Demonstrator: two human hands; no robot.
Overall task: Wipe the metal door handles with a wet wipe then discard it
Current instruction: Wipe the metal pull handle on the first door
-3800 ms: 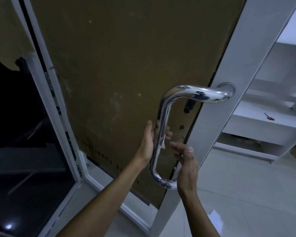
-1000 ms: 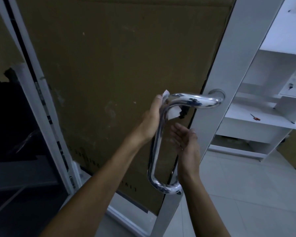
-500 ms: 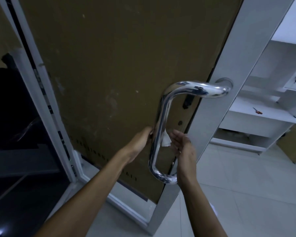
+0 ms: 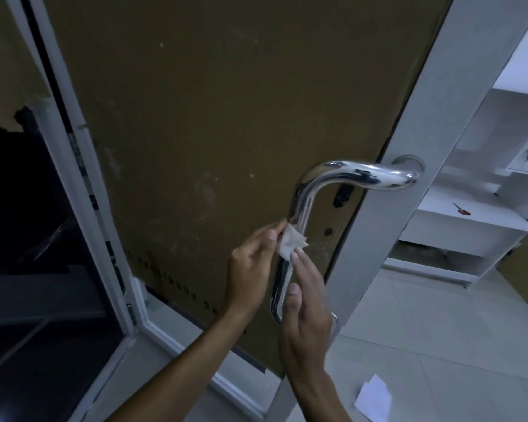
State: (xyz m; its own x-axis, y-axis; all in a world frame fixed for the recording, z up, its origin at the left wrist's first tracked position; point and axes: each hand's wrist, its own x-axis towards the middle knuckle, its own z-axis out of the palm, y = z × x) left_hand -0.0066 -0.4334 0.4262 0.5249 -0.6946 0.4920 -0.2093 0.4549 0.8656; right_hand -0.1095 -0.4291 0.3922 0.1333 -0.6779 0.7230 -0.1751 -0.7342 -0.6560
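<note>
A shiny curved metal door handle (image 4: 345,175) is fixed to the grey frame of a door covered in brown cardboard (image 4: 214,117). A small crumpled white wet wipe (image 4: 290,245) sits against the handle's upright bar, about halfway down. My left hand (image 4: 250,263) pinches the wipe from the left side of the bar. My right hand (image 4: 305,303) is in front of the lower bar with straight fingers, its fingertips touching the wipe's lower edge. The bottom bend of the handle is hidden behind my right hand.
White shelving (image 4: 470,220) stands past the door on the right, with a small orange-handled tool (image 4: 461,208) on one shelf. A white scrap of paper (image 4: 374,397) lies on the pale tiled floor. A dark glass panel (image 4: 28,239) is at the left.
The wipe has come from behind the bar to its front, now pinched by my left hand's fingertips. My right hand has risen slightly, and its fingertips meet the wipe.
</note>
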